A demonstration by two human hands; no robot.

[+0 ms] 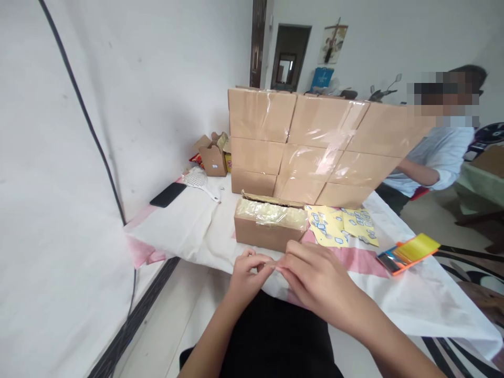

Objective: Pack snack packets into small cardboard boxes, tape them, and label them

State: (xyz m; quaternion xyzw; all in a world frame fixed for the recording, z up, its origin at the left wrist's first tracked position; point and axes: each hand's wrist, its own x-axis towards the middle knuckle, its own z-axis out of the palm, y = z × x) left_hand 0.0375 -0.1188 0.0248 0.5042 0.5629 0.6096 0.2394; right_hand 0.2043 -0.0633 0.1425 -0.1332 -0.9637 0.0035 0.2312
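My left hand (249,277) and my right hand (315,279) meet fingertip to fingertip at the table's front edge, above my lap. Both are closed in a pinch. A tiny pale piece shows between the fingertips, too small to name. Just beyond them sits an open brown cardboard box (268,234), with packets in clear, yellowish wrapping (271,213) filling its top. Yellow printed sheets (326,227) with blue shapes lie flat to the right of this box. Farther right rests an orange and yellow flat pack (411,254).
A wall of taped cardboard cartons (311,152) rises behind the box. At left are a black phone (168,195), a white perforated paddle with a handle (197,180) and a small open carton (213,159). Another person (444,157) sits beyond the cartons. A white wall borders the left.
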